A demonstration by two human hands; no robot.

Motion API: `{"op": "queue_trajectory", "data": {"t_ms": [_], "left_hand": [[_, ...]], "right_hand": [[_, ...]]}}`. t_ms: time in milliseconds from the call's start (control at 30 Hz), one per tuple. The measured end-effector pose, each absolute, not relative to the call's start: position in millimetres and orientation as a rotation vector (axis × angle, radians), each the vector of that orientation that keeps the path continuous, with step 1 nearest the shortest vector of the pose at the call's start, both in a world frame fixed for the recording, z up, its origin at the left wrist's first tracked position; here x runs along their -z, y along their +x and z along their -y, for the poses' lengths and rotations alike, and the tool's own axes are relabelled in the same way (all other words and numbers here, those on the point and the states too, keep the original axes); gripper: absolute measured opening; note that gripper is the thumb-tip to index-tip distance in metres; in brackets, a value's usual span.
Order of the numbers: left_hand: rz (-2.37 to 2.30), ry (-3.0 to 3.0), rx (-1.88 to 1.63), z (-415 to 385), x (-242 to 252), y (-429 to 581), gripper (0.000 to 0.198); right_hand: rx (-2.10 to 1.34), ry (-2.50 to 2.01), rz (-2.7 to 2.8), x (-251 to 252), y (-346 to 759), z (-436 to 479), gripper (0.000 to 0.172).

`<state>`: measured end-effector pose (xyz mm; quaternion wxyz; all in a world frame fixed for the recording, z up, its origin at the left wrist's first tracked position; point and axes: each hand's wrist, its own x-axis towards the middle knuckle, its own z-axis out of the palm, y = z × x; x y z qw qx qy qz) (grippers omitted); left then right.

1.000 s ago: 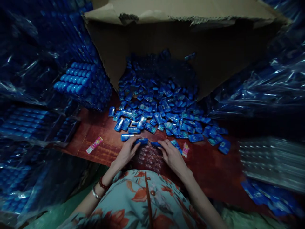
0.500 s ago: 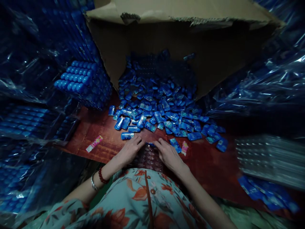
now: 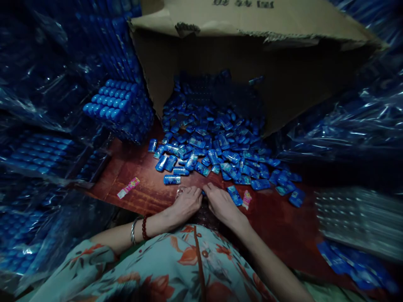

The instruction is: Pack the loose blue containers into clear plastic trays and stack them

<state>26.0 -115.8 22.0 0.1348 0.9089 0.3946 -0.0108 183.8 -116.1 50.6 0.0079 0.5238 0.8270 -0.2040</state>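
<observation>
My left hand [image 3: 188,204] and my right hand [image 3: 219,203] meet close to my body, fingers bent and fingertips nearly touching. A sliver of a small blue pack [image 3: 203,193] shows between the fingertips, mostly covered by them. Under the hands lies a clear plastic tray with moulded pockets [image 3: 204,218]; its far left corner peeks out past my left hand. Just beyond, a heap of small blue packs [image 3: 217,142] spreads over the reddish-brown tabletop [image 3: 147,191]. One loose blue pack [image 3: 171,179] lies nearest my left hand, and another [image 3: 234,195] lies beside my right.
A torn-edged cardboard box [image 3: 258,23] opens toward me behind the heap. Filled blue trays [image 3: 108,100] are stacked at left. Clear trays [image 3: 355,214] stand at right. Pink strips lie at left [image 3: 128,188] and right [image 3: 247,199]. Plastic-wrapped stacks [image 3: 352,126] flank the table.
My left hand has moved right and turned over the tray, close against my right hand, covering more of the tray and the blue pack. The whole view has shifted slightly.
</observation>
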Motion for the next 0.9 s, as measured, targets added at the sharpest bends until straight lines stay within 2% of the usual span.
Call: {"op": "queue_trajectory", "data": {"t_ms": [100, 167, 200, 300, 400, 533, 700, 833, 900], "left_hand": [[-1.136, 2.510, -0.219, 111.4, -23.9, 7.6, 0.042], [-1.180, 2.379, -0.451, 106.4, -26.7, -10.4, 0.051], [-1.269, 2.301, -0.554, 103.7, -27.3, -19.3, 0.049], [-1.744, 2.077, -0.661, 95.6, -21.5, -39.7, 0.032], [-2.000, 1.961, -0.518, 88.3, -7.0, -48.2, 0.031], [-1.827, 1.883, -0.536, 85.6, 8.7, -52.6, 0.024], [-1.759, 1.818, -0.758, 104.0, 4.8, -65.2, 0.013], [-1.656, 1.794, -0.809, 129.7, -19.1, -66.1, 0.012], [-1.476, 1.819, -0.729, 139.0, -29.7, -58.5, 0.015]], "right_hand": [[0.865, 1.515, -2.637, -56.4, 201.2, 102.0, 0.025], [1.041, 1.493, -2.697, -58.2, 209.4, 88.3, 0.022], [1.061, 1.559, -2.720, -57.1, 210.7, 80.3, 0.023], [0.808, 1.872, -2.713, -45.9, 199.9, 54.4, 0.025], [0.529, 1.811, -2.664, -33.3, 175.6, 32.8, 0.032], [0.428, 1.635, -2.600, -30.6, 158.6, 21.5, 0.041], [0.501, 1.790, -2.603, -33.5, 195.5, 45.1, 0.033], [0.840, 2.130, -2.758, -34.8, 240.4, 91.9, 0.020], [1.082, 2.304, -2.687, -34.9, 251.8, 116.0, 0.020]]}}
